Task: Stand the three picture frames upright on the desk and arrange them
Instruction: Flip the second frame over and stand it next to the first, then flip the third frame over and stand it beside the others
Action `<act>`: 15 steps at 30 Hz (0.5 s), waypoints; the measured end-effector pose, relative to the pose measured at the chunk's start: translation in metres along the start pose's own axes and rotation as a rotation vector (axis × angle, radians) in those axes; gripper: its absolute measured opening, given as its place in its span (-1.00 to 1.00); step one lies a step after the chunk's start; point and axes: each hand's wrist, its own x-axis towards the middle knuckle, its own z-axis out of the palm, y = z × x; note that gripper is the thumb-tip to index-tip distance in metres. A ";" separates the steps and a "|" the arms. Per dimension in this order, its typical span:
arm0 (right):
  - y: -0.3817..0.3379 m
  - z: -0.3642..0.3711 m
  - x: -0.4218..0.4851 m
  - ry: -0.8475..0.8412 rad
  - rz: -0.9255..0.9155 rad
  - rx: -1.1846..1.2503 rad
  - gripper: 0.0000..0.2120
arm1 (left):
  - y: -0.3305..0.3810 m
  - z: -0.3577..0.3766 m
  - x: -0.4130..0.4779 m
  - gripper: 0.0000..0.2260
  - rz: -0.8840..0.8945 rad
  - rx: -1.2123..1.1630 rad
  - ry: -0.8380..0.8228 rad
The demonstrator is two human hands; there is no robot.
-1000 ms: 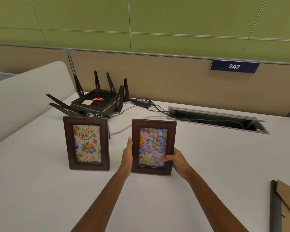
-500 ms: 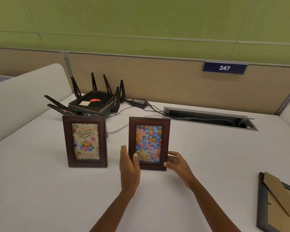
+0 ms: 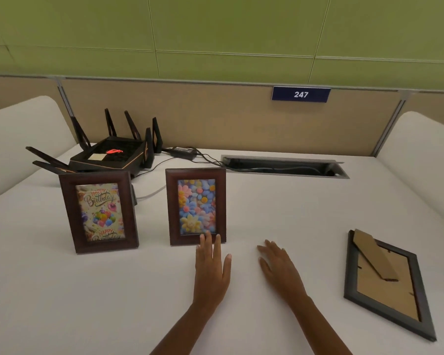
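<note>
Two brown picture frames stand upright on the white desk. The birthday frame is at the left. The flower frame stands to its right, near the middle. A third, dark frame lies face down at the right, its cardboard back and stand leg showing. My left hand hovers flat just in front of the flower frame, fingertips overlapping its lower edge, holding nothing. Further right, my right hand is open over the bare desk, between the flower frame and the dark frame.
A black router with several antennas sits behind the birthday frame, its power brick and cables running to an open cable slot at the back. Padded white dividers flank the desk. A partition with a 247 sign closes the rear.
Both hands have let go of the flower frame and drawn back toward me. It now stands by itself. The camera has turned right, bringing the face-down frame fully into sight.
</note>
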 end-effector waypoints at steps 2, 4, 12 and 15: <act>0.008 -0.006 -0.010 0.051 0.022 -0.019 -0.21 | 0.008 0.008 -0.003 -0.52 0.041 0.041 -0.064; 0.016 -0.014 -0.019 0.054 0.048 -0.047 -0.18 | 0.016 0.017 -0.005 -0.53 0.075 0.070 -0.134; 0.055 -0.044 -0.046 0.150 0.181 -0.087 -0.16 | 0.073 0.033 -0.004 -0.04 0.169 0.073 -0.360; 0.074 -0.058 -0.055 0.251 0.262 -0.150 -0.44 | 0.104 0.035 -0.006 0.16 0.213 -0.090 -0.491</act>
